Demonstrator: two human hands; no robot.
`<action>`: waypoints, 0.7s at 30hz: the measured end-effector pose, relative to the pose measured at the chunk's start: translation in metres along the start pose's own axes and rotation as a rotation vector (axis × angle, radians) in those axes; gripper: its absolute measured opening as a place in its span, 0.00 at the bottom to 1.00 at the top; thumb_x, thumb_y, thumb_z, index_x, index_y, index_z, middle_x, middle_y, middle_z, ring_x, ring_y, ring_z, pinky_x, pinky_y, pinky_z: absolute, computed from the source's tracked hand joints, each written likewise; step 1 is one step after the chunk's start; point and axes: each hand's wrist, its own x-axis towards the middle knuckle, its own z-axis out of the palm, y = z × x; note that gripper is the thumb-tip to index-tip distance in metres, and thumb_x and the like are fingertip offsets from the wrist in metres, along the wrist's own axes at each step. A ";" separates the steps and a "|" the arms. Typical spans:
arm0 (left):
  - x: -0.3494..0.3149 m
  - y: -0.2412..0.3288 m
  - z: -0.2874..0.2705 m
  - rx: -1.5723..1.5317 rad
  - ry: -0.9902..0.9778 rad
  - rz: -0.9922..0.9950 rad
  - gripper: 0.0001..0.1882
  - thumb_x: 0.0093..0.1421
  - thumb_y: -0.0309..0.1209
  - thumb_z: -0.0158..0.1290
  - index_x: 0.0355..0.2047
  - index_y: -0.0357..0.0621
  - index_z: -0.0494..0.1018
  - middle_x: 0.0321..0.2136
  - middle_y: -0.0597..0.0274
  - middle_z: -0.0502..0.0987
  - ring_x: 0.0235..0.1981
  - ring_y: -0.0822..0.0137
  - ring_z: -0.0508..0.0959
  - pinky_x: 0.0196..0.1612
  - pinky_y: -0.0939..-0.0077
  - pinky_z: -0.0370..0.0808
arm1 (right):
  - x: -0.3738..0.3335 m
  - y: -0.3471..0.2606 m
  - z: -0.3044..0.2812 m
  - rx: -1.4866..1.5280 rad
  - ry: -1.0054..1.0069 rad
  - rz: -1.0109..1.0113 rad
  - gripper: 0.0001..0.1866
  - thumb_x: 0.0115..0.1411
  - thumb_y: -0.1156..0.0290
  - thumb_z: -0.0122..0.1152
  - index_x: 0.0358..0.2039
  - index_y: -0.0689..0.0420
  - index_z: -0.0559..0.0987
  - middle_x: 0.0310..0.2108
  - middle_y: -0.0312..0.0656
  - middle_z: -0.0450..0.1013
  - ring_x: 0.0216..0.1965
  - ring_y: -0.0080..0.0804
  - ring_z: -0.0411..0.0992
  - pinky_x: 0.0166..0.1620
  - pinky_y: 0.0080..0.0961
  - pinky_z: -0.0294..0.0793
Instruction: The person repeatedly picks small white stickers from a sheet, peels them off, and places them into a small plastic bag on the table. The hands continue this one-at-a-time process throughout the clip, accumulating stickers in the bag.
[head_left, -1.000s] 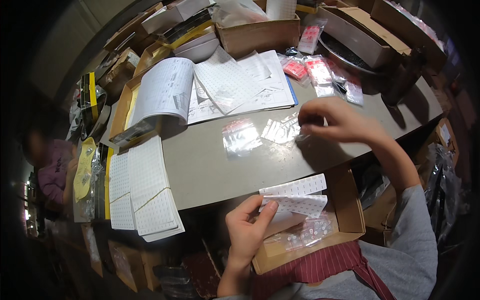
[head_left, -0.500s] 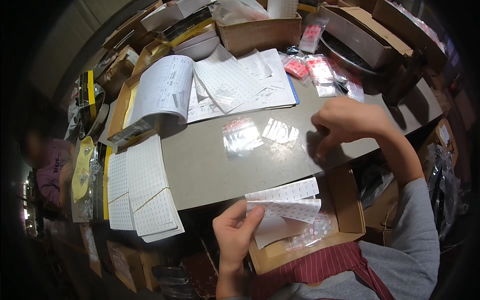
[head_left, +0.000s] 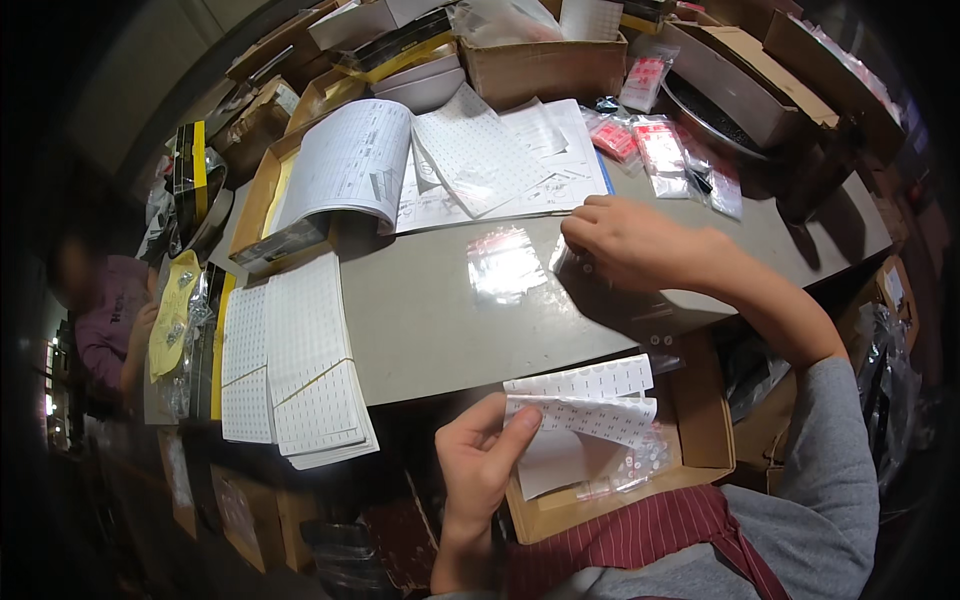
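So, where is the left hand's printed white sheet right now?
The printed white sheet is below and slightly right of centre in the head view, pinched by the left hand over the open cardboard box, by the near edge of the table.

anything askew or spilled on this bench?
Banded paper stacks: near ends jut past the front edge of the table, so they might get knocked off. An open document page also curls up instead of lying flat. No spill visible.
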 end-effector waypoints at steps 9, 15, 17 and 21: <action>-0.006 0.007 -0.006 -0.005 0.052 0.070 0.12 0.61 0.22 0.61 0.44 0.26 0.81 0.34 0.57 0.84 0.34 0.74 0.80 0.41 0.82 0.73 | -0.001 -0.043 -0.071 0.161 -0.825 0.315 0.28 0.50 0.52 0.78 0.38 0.62 0.79 0.33 0.51 0.79 0.40 0.52 0.79 0.42 0.41 0.76; -0.005 -0.001 -0.010 0.058 0.134 0.158 0.11 0.64 0.20 0.60 0.44 0.24 0.80 0.35 0.58 0.83 0.36 0.75 0.79 0.41 0.82 0.74 | -0.025 -0.066 -0.059 0.519 -0.104 0.097 0.13 0.60 0.68 0.66 0.39 0.62 0.74 0.33 0.48 0.73 0.37 0.51 0.74 0.42 0.42 0.73; -0.004 -0.002 -0.010 0.077 0.184 0.182 0.10 0.64 0.21 0.60 0.43 0.25 0.80 0.34 0.60 0.82 0.35 0.76 0.77 0.40 0.83 0.73 | -0.032 -0.082 -0.058 0.503 -0.036 0.061 0.14 0.58 0.71 0.65 0.41 0.60 0.73 0.35 0.49 0.72 0.40 0.50 0.73 0.43 0.41 0.73; 0.003 -0.003 -0.005 0.047 0.266 0.205 0.09 0.63 0.23 0.62 0.40 0.27 0.81 0.29 0.65 0.81 0.29 0.81 0.74 0.34 0.88 0.67 | -0.043 -0.103 -0.041 0.278 0.083 0.052 0.19 0.54 0.75 0.68 0.45 0.60 0.71 0.37 0.48 0.70 0.41 0.51 0.71 0.45 0.43 0.73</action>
